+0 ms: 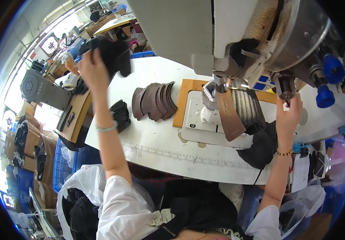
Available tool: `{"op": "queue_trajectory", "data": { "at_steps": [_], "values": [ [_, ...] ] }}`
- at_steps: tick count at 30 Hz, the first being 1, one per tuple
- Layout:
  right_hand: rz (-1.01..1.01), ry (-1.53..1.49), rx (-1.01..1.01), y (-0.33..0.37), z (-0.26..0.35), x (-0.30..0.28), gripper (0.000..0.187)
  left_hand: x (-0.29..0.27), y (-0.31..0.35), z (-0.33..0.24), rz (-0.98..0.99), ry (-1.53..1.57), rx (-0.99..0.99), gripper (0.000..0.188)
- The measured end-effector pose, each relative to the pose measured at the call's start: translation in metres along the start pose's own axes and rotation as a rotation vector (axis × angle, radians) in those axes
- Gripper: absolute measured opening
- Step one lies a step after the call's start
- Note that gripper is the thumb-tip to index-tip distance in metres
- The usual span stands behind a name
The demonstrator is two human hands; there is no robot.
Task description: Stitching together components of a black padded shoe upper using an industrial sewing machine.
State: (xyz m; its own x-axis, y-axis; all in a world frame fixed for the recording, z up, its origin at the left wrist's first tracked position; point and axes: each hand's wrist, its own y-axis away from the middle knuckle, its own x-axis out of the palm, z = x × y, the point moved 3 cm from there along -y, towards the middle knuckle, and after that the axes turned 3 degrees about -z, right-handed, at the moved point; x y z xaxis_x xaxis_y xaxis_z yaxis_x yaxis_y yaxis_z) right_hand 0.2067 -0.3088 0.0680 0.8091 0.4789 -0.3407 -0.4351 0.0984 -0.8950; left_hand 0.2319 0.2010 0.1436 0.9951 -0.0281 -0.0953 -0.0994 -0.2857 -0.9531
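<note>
At the upper left, my left hand (94,72) is raised with its fingers on a black fabric piece (118,56), curved like a cap; both are slightly blurred. My right hand (288,118) is at the sewing machine (216,60), fingers bent up around the lower end of a metal fitting (286,86); what they grip there is hidden. Under the machine head hangs a curved brown piece (230,116), beside a grey striped piece (246,104). A black rounded fabric piece (258,150) lies below them, next to my right wrist.
Fanned brown curved pieces (154,102) lie on the white table (160,150), with stacked black pieces (119,116) to their left. A ruler strip (160,154) runs along the near edge. Blue-capped cylinders (324,96) jut out at right. A plastic bag (84,180) holds black cloth below left.
</note>
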Motion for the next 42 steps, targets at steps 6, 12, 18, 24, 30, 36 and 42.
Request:
{"op": "queue_trajectory", "data": {
  "at_steps": [6,12,18,24,30,36,42],
  "values": [
    [0.077,-0.012,0.027,-0.003,-0.001,-0.003,0.033,-0.025,0.035,0.158,0.859,0.427,-0.663,0.024],
    [0.097,-0.07,0.048,0.0,0.002,0.004,0.038,-0.034,0.096,0.18,1.232,0.562,-0.781,0.025],
    [0.101,-0.077,0.115,0.006,-0.008,0.006,0.042,-0.041,0.116,0.13,1.149,0.313,-0.195,0.022],
    [0.053,-0.133,0.208,0.008,-0.01,0.004,0.033,-0.055,0.15,0.109,0.734,-0.197,0.06,0.023],
    [-0.519,-0.334,-0.139,0.033,0.006,-0.038,0.008,-0.065,0.148,0.07,0.664,-0.386,0.35,0.027],
    [-0.193,-0.354,-0.453,0.02,0.049,-0.036,0.019,-0.077,0.154,0.057,0.837,-0.193,0.161,0.03],
    [0.217,-0.533,-0.447,-0.001,0.065,-0.02,0.069,-0.09,0.125,0.11,1.08,0.375,-0.031,0.027]
  ]
}}
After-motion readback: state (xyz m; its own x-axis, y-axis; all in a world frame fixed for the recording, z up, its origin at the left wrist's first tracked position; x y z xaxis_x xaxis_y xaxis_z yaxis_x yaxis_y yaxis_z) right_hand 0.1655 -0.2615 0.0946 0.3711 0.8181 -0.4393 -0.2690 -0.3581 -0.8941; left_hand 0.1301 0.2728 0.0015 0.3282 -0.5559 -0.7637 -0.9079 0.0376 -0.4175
